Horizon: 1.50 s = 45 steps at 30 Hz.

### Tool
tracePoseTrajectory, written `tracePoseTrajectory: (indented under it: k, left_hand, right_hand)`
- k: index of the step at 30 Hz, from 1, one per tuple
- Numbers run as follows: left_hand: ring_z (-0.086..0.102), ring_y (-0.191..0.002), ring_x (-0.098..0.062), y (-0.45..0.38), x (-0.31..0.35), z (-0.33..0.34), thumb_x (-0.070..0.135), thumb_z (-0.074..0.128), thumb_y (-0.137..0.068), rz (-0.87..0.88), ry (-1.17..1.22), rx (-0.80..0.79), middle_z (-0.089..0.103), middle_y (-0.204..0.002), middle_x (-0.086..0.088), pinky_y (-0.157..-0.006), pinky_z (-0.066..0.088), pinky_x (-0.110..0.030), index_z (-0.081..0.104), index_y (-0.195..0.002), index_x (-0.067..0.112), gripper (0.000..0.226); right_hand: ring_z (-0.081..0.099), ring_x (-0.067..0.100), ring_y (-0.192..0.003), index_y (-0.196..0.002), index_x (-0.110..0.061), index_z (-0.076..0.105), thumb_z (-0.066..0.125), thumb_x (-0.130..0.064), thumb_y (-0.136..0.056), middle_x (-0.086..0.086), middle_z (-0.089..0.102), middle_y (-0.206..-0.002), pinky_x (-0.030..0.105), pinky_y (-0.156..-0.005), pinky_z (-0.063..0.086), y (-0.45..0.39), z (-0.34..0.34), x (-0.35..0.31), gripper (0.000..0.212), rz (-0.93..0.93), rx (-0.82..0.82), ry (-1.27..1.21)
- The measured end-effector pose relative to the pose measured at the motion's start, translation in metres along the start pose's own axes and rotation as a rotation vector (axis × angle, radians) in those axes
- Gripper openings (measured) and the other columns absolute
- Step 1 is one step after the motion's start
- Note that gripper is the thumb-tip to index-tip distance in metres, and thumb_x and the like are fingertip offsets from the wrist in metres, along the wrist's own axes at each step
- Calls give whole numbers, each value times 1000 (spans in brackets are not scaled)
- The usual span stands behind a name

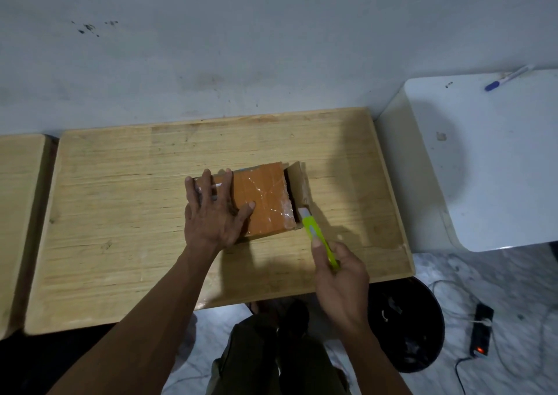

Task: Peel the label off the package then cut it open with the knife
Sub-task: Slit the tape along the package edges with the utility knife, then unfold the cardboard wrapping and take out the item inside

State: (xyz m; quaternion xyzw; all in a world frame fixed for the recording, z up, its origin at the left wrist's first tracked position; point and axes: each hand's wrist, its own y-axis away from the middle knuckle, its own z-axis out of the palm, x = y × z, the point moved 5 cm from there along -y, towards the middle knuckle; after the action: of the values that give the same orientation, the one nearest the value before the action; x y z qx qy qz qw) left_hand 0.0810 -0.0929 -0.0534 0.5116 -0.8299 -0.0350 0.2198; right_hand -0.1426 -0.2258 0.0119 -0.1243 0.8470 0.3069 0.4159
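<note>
A brown cardboard package [265,198] wrapped in clear tape lies in the middle of the wooden table [120,213]. Its right end flap [300,183] stands open, showing a dark gap. My left hand [214,210] presses flat on the package's left part, fingers spread. My right hand [341,277] grips a lime-green utility knife [317,234], index finger laid along its back. The knife's tip is at the package's near right corner, by the open flap.
A second wooden table [18,213] adjoins on the left. A white table [489,159] with a blue-capped pen [507,78] stands at right. On the floor sit a black bin [407,325] and a power strip [481,337] with cables. A grey wall runs behind.
</note>
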Motion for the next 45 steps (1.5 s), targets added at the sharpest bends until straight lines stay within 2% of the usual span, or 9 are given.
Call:
tracePoseTrajectory:
  k: [4, 11, 14, 20, 25, 29, 36, 41, 45]
  left_hand:
    - [-20, -150, -37, 3, -1, -2, 79, 40, -85, 13, 4, -26, -6, -166, -3, -119, 16, -64, 2, -156, 40, 89]
    - [-20, -150, -37, 2, -2, -2, 79, 40, -84, 20, -14, -49, -5, -166, -5, -121, 10, -62, 4, -156, 40, 89]
    - [-17, -151, -38, 1, -4, -2, 84, 34, -79, 25, -17, -46, -1, -166, -6, -121, 11, -62, 7, -156, 39, 93]
    - [-15, -151, -39, 0, -6, -1, 90, 20, -72, 27, -24, -31, 0, -166, -6, -121, 11, -61, 6, -156, 39, 100]
    - [-14, -151, -39, -1, -6, 0, 90, 19, -73, 33, -38, -26, 1, -166, -7, -121, 10, -59, 6, -156, 39, 99]
    - [-14, -151, -38, -2, -8, 3, 90, 20, -74, 38, -45, -23, 0, -165, -6, -121, 10, -60, 5, -156, 40, 97]
    - [-12, -152, -39, -3, -12, 7, 89, 19, -77, 63, -73, -4, 1, -166, -8, -121, 9, -60, 2, -156, 39, 96]
    - [-14, -152, -39, -1, -12, 6, 89, 19, -77, 63, -63, 2, 0, -166, -8, -122, 8, -59, 1, -156, 41, 94]
    - [-14, -152, -38, -2, -14, 8, 88, 17, -79, 73, -57, -6, -3, -167, -8, -123, 7, -59, -2, -156, 42, 92]
  right_hand:
    - [51, 7, -48, -63, -16, 60, 58, -43, -93, 10, 60, -57, 12, -46, 40, -17, -10, -6, 40, 28, 135, -118]
    - [46, 6, -49, -77, -18, 59, 45, -23, -98, -5, 58, -59, 25, -51, 40, -44, -8, -3, 26, 10, 51, -126]
    - [44, 6, -52, -104, -18, 60, 43, -21, -101, -10, 61, -71, 26, -48, 37, -51, 3, 7, 18, 49, -126, -253]
    - [39, 6, -51, -128, -29, 53, 42, 0, -97, -4, 68, -103, 27, -46, 35, -57, 7, 12, 44, 42, -216, -390]
    - [47, 8, -62, -119, -41, 59, 44, 4, -95, -7, 67, -117, 27, -54, 39, -68, 9, 20, 53, 46, -226, -452]
    - [51, 0, -110, -146, -37, 35, 46, -7, -99, -14, 42, -139, 16, -91, 44, -93, 7, 18, 57, -30, -155, -108]
    - [56, 29, -106, -121, -3, 60, 52, -12, -95, 15, 56, -116, 21, -83, 36, -149, 7, 22, 28, 13, 183, 202]
    - [62, 35, -96, -97, -2, 67, 61, -16, -90, 16, 69, -98, 31, -78, 43, -158, 13, 29, 17, 25, 250, 319]
    - [52, 37, -114, -117, -8, 61, 61, -31, -89, 17, 58, -118, 42, -88, 46, -150, 12, 21, 36, 60, 259, 458]
